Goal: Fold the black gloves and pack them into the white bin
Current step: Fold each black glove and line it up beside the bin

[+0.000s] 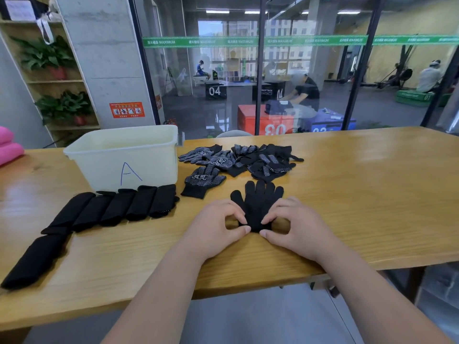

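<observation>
Black glove [258, 204] lies flat; fingers of our left hand [216, 227] and right hand [295, 224] pinch its cuff. The white bin [104, 160] reads "A".

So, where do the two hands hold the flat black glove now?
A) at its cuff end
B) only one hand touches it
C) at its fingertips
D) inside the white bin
A: the left hand and the right hand both pinch the cuff end of the glove, whose fingers point away toward the pile.
</observation>
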